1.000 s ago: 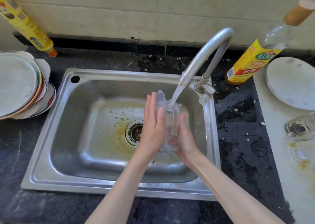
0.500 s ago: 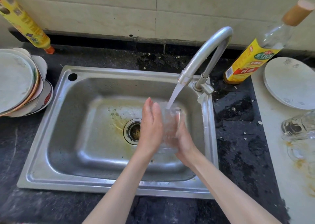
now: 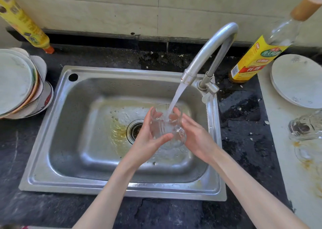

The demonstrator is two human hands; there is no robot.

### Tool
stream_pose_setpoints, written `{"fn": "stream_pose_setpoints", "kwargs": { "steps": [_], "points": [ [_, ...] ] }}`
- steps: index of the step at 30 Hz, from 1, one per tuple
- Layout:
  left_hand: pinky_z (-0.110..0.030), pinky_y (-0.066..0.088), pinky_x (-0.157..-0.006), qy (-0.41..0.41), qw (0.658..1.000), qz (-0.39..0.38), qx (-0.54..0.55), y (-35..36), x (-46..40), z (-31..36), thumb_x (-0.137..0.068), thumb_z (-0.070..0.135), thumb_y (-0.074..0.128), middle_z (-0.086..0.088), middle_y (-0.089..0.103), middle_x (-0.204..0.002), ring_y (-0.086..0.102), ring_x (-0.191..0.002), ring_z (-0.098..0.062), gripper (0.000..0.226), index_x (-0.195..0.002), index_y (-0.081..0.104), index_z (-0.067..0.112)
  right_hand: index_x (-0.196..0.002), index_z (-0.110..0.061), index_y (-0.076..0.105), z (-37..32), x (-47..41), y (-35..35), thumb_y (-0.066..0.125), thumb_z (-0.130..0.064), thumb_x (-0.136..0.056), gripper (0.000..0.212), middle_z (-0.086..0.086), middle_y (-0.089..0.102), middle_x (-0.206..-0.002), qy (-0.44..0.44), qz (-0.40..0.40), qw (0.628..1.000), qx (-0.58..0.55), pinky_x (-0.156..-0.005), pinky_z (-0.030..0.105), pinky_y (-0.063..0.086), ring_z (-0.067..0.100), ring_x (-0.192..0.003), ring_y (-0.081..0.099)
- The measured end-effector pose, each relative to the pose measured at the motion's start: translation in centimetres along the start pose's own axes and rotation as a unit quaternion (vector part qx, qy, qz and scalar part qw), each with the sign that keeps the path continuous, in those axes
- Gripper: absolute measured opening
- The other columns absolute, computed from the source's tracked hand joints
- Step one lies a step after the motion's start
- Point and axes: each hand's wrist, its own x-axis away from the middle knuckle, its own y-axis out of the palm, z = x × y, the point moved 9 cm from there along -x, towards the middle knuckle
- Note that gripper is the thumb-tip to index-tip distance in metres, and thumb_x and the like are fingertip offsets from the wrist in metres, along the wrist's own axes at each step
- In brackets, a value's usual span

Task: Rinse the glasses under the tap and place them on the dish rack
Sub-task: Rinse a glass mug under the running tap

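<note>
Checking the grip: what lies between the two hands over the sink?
In the head view, a clear glass sits between the left hand and the right hand, with tap water running into it.

Over the steel sink (image 3: 57, 124), both hands hold a clear glass (image 3: 166, 124) upright under the tap (image 3: 209, 51), whose stream falls into the glass's open mouth. The left hand (image 3: 148, 141) wraps the glass from the left, thumb across its front. The right hand (image 3: 196, 138) holds it from the right, its fingers (image 3: 176, 114) behind the far wall. The drain (image 3: 135, 130) lies just left of the glass. On the dark bench (image 3: 244, 141) a stack of plates (image 3: 19, 82) sits left of the sink. To the right stand a yellow-labelled bottle (image 3: 257, 58), a white plate (image 3: 296, 80) and another glass (image 3: 306, 126) lying on its side. A yellow bottle (image 3: 24, 23) leans at the back left.
</note>
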Motion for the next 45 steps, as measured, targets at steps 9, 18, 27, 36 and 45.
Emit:
{"fn": "stream_pose_setpoints", "kwargs": {
  "steps": [9, 18, 27, 36, 45],
  "points": [
    [-0.050, 0.033, -0.109, 0.098, 0.993, 0.050, -0.047, -0.6, 0.1, 1.6, -0.067, 0.037, 0.075, 0.006, 0.038, -0.137, 0.037, -0.133, -0.018, 0.080, -0.128, 0.026, 0.052, -0.132, -0.036, 0.044, -0.7, 0.5, 1.2, 0.046, -0.044, -0.089, 0.044, -0.010, 0.045, -0.142, -0.003, -0.036, 0.999, 0.004, -0.108, 0.034, 0.036, 0.006, -0.131, 0.042],
    [-0.043, 0.032, -0.111, 0.125, 0.986, 0.061, -0.096, -0.7, 0.8, 1.9, -0.068, 0.040, 0.073, 0.002, 0.037, -0.140, 0.035, -0.134, -0.013, 0.082, -0.132, 0.021, 0.043, -0.138, -0.027, 0.042, -0.5, 0.6, 1.4, 0.042, -0.036, -0.096, 0.043, -0.004, 0.050, -0.140, -0.018, -0.032, 0.999, 0.016, -0.108, 0.036, 0.034, 0.011, -0.133, 0.041],
    [-0.023, 0.047, -0.084, -0.134, 0.987, -0.028, -0.087, -0.4, -1.1, -1.2, -0.078, 0.048, 0.069, 0.009, 0.065, -0.113, 0.062, -0.100, -0.004, 0.060, -0.128, 0.049, 0.023, -0.097, -0.021, 0.067, 2.2, 0.5, 0.6, 0.038, -0.058, -0.091, 0.047, 0.002, 0.065, -0.068, 0.163, 0.049, 0.982, 0.077, -0.076, 0.037, 0.051, 0.017, -0.063, 0.061],
    [-0.011, 0.042, -0.090, -0.142, 0.988, -0.052, 0.040, 0.2, -0.2, -1.9, -0.083, 0.064, 0.046, 0.025, 0.054, -0.119, 0.052, -0.106, 0.016, 0.050, -0.125, 0.039, 0.036, -0.104, -0.017, 0.068, 1.8, -0.1, -0.7, 0.054, -0.045, -0.089, 0.034, 0.009, 0.073, -0.095, 0.091, 0.107, 0.986, 0.094, -0.074, 0.037, 0.057, 0.024, -0.077, 0.069],
    [-0.024, 0.030, -0.110, -0.035, 0.997, 0.067, 0.005, 0.6, 0.4, 1.3, -0.084, 0.052, 0.051, 0.006, 0.043, -0.142, 0.041, -0.128, 0.000, 0.075, -0.145, 0.021, 0.019, -0.121, -0.001, 0.058, 1.0, -0.5, -0.2, 0.044, -0.052, -0.084, 0.064, 0.020, 0.065, -0.116, -0.017, 0.120, 0.990, -0.068, -0.098, 0.043, 0.044, 0.033, -0.110, 0.060]
  ]
}}
